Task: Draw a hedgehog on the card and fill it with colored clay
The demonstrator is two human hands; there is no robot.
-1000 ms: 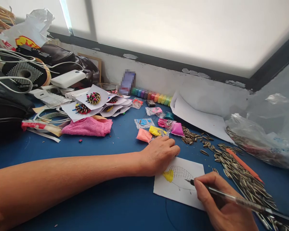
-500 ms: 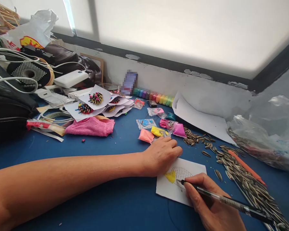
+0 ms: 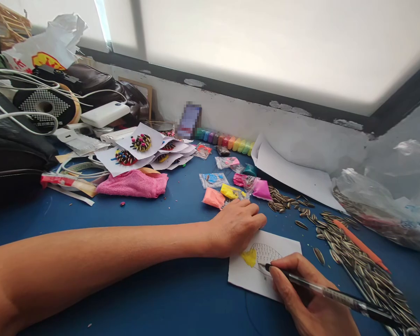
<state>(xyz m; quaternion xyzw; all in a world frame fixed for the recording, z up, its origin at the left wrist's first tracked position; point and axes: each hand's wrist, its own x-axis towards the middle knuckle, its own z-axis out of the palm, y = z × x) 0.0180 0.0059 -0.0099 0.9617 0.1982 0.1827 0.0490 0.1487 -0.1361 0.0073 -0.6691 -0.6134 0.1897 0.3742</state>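
A small white card lies at a slant on the blue tabletop. It bears an inked oval outline filled with small marks, and a yellow patch covers the left end. My right hand grips a black pen, whose tip meets the card just right of the yellow. Across the card's upper left corner rests my left hand, its fingers curled and their undersides hidden. Just beyond those knuckles are an orange clay packet and a yellow clay packet.
Sunflower seeds spread along the right, with an orange stick among them. Behind them sits a clear plastic bag. A pink cloth, decorated cards and a black bag occupy the left. A phone leans against the wall.
The pen tip has shifted very slightly along the drawing with my right hand. My left hand stays put on the card. The whole view has moved a little.
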